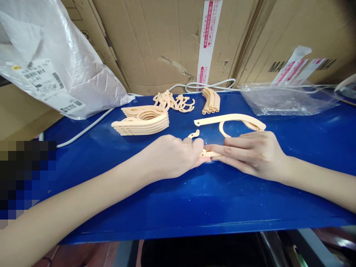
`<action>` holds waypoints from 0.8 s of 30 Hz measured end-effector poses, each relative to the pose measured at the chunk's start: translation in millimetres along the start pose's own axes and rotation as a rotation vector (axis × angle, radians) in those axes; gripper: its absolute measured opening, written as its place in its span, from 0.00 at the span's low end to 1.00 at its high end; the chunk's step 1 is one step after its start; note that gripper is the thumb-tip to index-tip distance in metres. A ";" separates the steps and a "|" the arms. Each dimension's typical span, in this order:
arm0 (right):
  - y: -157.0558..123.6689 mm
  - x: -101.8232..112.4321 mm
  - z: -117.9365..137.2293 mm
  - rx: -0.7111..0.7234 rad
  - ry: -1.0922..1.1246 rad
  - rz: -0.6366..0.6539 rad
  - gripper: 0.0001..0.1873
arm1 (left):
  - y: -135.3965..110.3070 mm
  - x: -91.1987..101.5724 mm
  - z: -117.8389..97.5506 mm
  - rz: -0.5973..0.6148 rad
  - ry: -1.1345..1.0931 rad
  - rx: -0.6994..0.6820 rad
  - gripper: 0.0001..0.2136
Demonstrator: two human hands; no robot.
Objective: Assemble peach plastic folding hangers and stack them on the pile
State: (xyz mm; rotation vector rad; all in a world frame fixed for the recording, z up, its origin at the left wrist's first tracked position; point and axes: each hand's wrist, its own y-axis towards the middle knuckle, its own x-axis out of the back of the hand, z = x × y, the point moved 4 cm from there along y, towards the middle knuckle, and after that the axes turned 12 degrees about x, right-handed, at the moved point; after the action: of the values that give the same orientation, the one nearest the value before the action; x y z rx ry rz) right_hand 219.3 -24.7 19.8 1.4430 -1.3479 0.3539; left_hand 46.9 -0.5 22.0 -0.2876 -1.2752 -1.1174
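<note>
My left hand (pixel 169 157) and my right hand (pixel 256 155) meet over the middle of the table, both closed on a cream plastic hanger piece (pixel 208 154). Most of that piece is hidden by fingers. A small curved end (pixel 194 134) sticks out just beyond my left knuckles; whether it joins the held piece I cannot tell. Behind my right hand shows a long curved hanger arm (pixel 222 119) with a hole at its tip, and under it a rounded hook-like part (pixel 221 129). My right hand partly covers these.
Folded hangers (pixel 141 128) stand stacked at the left. Loose hooks (pixel 174 102) and a bundle of hanger arms (pixel 211 101) lie farther back. A clear plastic bag (pixel 286 100), white cable (pixel 83 134), wrapped parcel (pixel 63 63) and cardboard boxes (pixel 161 37) border the blue table (pixel 194 207).
</note>
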 end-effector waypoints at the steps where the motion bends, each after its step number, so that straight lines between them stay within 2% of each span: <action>1: -0.5 -0.6 -0.5 -0.004 0.014 0.003 0.17 | 0.3 1.0 -0.2 -0.006 0.020 -0.008 0.22; 4: -1.6 -1.5 -1.9 -0.017 0.059 0.017 0.19 | 1.1 4.5 -1.1 -0.028 0.082 -0.029 0.22; 8: -1.7 -0.1 -3.3 -0.040 0.118 0.014 0.15 | 2.5 10.0 -2.0 -0.053 0.114 -0.022 0.21; 17: 0.1 -1.5 -6.0 -0.121 0.309 0.002 0.15 | 4.7 13.7 -2.1 -0.020 0.110 0.020 0.19; 24: 3.2 -0.6 -8.1 -0.109 0.255 0.029 0.15 | 2.6 8.7 0.4 -0.040 -0.085 0.057 0.14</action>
State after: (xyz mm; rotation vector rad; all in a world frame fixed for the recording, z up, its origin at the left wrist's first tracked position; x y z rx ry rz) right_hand 219.9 -17.0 23.9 1.2436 -1.1639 0.4599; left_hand 47.7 -3.3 30.6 -0.2696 -1.3910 -1.1106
